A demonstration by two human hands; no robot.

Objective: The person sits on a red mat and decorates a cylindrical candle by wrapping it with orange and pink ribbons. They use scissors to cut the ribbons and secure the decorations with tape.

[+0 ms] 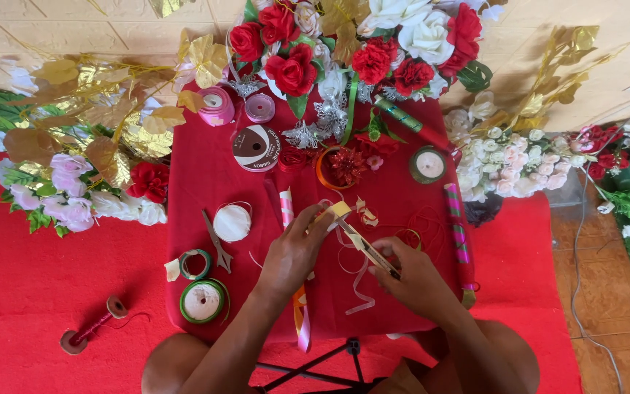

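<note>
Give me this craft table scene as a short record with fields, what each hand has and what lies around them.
Surface: small table under a red cloth
Left hand: pinches a pale yellow strip of ribbon at its upper end
Right hand: holds the lower end of the same strip, fingers closed on it
Near left hand: metal scissors, white ribbon roll, green-rimmed tape roll
Near right hand: long striped pink and green wrapped stick
Behind: red and white artificial roses, gold leaves
Floor: spool of dark red thread
</note>
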